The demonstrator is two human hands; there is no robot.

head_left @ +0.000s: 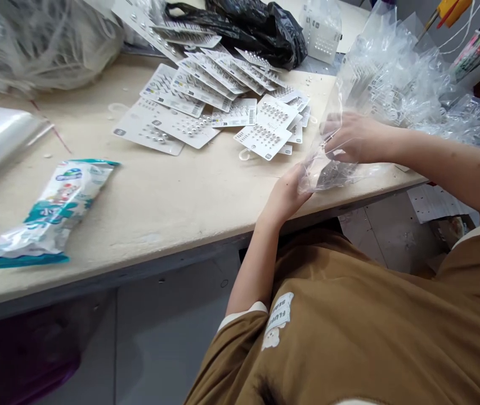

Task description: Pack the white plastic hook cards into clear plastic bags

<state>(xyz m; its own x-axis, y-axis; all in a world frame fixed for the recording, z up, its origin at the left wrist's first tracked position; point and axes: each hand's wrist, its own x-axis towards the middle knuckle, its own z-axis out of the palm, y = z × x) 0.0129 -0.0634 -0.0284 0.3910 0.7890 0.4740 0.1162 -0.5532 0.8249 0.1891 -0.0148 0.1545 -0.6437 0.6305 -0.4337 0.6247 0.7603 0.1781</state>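
A clear plastic bag [330, 175] is at the table's front edge, with something greyish showing through its lower part. My left hand [288, 188] grips the bag's near left corner between thumb and fingers. Film from the bag lies partly over my right hand [353, 136], whose fingers are curled in at the bag's upper part; what they pinch is hidden. Left of my hands, white cards of pearl-like studs [265, 135] overlap in a spread pile, some with small hanger loops.
A teal-and-white wipes packet [56, 211] lies on the table [172, 197] at left. Behind are a bulky translucent bag [41, 45] and a black plastic bag [260, 28]. Clear bags of cards [404, 84] crowd the right, near a pen holder [476, 53].
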